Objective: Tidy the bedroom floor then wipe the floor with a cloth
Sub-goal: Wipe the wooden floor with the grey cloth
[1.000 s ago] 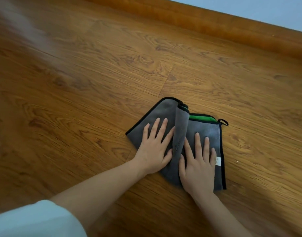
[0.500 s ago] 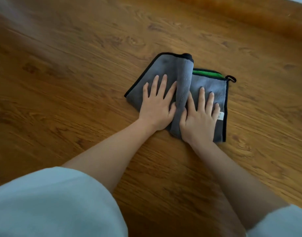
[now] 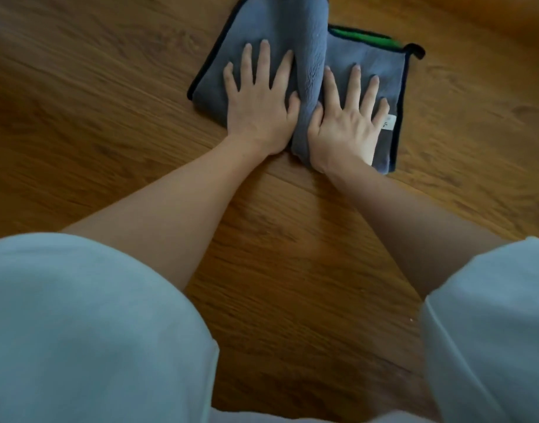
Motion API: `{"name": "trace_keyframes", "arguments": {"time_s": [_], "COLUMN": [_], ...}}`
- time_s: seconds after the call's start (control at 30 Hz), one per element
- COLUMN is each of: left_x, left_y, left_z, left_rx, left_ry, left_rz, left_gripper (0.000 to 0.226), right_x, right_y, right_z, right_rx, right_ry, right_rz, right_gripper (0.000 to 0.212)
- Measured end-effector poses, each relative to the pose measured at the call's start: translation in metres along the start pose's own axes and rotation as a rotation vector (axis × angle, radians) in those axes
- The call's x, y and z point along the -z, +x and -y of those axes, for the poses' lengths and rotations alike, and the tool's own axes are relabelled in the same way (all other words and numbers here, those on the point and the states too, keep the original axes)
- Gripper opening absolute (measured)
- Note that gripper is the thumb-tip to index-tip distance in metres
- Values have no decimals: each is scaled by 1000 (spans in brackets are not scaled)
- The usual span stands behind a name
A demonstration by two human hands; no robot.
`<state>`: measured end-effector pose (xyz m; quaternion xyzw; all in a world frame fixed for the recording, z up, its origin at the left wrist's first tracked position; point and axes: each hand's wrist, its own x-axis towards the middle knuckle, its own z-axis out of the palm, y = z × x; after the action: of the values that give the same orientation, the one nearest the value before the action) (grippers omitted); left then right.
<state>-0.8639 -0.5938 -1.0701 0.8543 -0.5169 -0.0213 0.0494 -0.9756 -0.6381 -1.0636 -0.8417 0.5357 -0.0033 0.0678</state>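
One gray cloth (image 3: 314, 56) is at the top middle of the picture. Two hands are on it: the left hand (image 3: 259, 108) and the right hand (image 3: 344, 126). Two pale sleeves (image 3: 88, 325) fill the bottom corners

You see a grey cloth (image 3: 312, 50) edged in dark, near-black trim, with a bright green strip (image 3: 364, 39) along its far edge and a small white label (image 3: 390, 122) at its right side. The wooden floor (image 3: 109, 117) is warm orange-brown with darker wavy grain. Your sleeves (image 3: 88, 325) are pale blue-grey.
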Motion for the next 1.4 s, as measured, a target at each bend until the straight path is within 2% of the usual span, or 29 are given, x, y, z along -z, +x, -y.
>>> {"name": "trace_keyframes", "arguments": {"time_s": [0.23, 0.47, 0.63, 0.77, 1.03, 1.23, 1.4], "left_x": [-1, 6, 11, 14, 19, 22, 27], "left_y": [27, 25, -8, -46, -136, -215, -264], "left_z": [3, 2, -1, 5, 17, 10, 3], "left_rx": [21, 30, 104, 94, -9, -160, -304], "left_ry": [7, -11, -32, -14, 5, 18, 35], "left_rz": [-21, 57, 131, 155, 184, 224, 339], "left_gripper": [56, 56, 59, 61, 63, 65, 68], "right_x": [0, 5, 9, 9, 6, 0, 2], "right_y": [28, 28, 14, -19, -109, -183, -228], "right_z": [4, 5, -5, -14, -33, -50, -78], "right_rx": [-9, 9, 95, 123, 181, 369, 485], "right_ry": [-6, -35, -49, -40, -40, -39, -55], "right_rz": [-14, 27, 76, 80, 118, 140, 163], "right_gripper": [54, 54, 54, 54, 55, 57, 55]}}
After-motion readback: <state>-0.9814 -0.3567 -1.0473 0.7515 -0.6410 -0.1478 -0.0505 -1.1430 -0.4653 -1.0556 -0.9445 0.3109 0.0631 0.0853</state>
